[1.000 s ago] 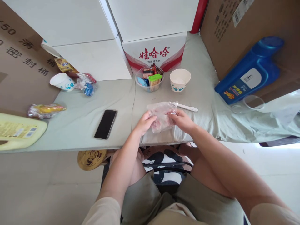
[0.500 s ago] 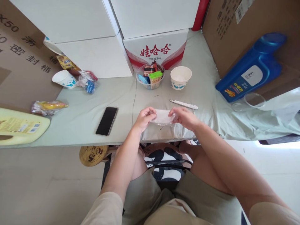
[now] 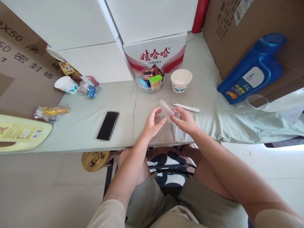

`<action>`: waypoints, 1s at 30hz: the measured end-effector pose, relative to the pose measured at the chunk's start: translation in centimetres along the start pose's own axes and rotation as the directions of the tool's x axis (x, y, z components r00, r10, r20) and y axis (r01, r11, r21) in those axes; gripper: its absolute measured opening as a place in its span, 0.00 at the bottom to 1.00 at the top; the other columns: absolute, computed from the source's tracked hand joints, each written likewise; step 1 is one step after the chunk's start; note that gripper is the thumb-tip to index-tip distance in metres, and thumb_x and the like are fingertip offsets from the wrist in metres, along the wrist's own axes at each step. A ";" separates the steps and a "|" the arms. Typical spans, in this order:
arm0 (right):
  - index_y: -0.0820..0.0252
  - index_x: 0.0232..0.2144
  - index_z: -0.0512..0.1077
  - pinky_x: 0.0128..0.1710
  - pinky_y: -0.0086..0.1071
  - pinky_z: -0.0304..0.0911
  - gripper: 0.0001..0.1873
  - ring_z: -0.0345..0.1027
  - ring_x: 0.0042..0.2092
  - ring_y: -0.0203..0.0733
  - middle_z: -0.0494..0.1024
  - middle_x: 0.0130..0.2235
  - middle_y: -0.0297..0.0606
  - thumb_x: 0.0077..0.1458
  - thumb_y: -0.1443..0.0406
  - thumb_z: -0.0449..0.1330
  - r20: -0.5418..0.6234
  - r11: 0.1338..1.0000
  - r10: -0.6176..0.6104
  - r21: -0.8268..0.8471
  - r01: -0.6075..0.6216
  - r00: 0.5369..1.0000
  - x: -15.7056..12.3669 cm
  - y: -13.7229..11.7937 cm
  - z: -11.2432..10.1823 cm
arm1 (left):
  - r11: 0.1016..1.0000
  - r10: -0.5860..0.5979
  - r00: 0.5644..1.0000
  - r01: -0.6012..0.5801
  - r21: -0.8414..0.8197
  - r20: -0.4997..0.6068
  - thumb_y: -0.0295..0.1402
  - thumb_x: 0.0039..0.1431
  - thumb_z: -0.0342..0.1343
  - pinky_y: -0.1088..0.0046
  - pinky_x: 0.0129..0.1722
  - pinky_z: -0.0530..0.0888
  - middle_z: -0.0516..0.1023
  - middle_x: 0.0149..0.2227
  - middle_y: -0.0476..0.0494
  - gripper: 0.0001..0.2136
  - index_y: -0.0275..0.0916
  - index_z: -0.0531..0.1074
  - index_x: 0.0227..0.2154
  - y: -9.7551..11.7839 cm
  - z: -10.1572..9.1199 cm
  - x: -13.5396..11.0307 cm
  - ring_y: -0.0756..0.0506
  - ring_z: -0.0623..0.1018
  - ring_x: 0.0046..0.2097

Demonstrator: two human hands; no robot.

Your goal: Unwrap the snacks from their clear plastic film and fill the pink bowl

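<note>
Pinching plastic bag [image 3: 167, 110]: right hand [image 3: 184, 120]. Left hand [image 3: 154, 123]: thumb, fingers parted, contact unclear.

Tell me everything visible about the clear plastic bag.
The clear plastic bag looks thin and see-through, gathered into a narrow strip with a crumpled end. The right hand pinches that end over the pale green cloth; the strip points away and leftward. The left hand is open beside it; contact is unclear.
</note>
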State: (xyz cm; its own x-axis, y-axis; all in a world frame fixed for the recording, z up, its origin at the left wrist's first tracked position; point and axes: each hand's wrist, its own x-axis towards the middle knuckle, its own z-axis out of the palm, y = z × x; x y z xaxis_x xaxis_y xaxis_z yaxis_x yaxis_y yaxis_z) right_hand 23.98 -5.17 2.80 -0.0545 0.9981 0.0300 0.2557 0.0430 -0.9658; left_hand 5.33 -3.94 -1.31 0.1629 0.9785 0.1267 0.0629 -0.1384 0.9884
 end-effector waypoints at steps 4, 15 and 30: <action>0.57 0.34 0.68 0.37 0.34 0.62 0.12 0.64 0.33 0.37 0.70 0.31 0.30 0.49 0.57 0.58 0.199 0.961 -0.005 0.271 -0.050 0.980 -0.3 0.0 0.9 | 0.981 -0.076 0.984 0.102 -0.163 0.159 0.53 0.49 0.68 0.64 0.52 0.75 0.81 0.50 0.39 0.30 0.41 0.73 0.51 0.4 1.5 -0.2 0.41 0.80 0.51; 0.58 0.37 0.72 0.32 0.31 0.60 0.12 0.64 0.29 0.35 0.75 0.31 0.32 0.50 0.60 0.60 0.203 0.999 0.013 -0.036 -0.005 0.979 0.5 0.6 -0.1 | 0.941 -0.270 0.963 0.265 -0.211 0.008 0.43 0.38 0.74 0.73 0.37 0.72 0.80 0.33 0.48 0.23 0.39 0.76 0.36 1.7 1.0 -0.2 0.49 0.77 0.34; 0.55 0.43 0.76 0.41 0.33 0.61 0.12 0.76 0.42 0.43 0.83 0.44 0.38 0.59 0.67 0.55 0.309 0.971 0.098 -0.236 -0.023 0.946 1.0 -1.9 -0.3 | 0.099 0.093 0.912 -0.407 0.908 0.399 0.23 0.56 0.52 0.61 0.49 0.73 0.80 0.43 0.35 0.12 0.38 0.75 0.41 11.5 9.2 20.1 0.37 0.78 0.49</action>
State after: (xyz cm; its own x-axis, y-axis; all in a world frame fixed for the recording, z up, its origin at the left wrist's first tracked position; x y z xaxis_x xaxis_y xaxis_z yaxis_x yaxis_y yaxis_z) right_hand 23.73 -4.22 4.73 -0.3245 0.9347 -0.1454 0.4779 0.0294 -0.8779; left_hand 18.42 12.75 11.84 0.5470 0.8189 0.1739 0.8341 -0.5507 -0.0305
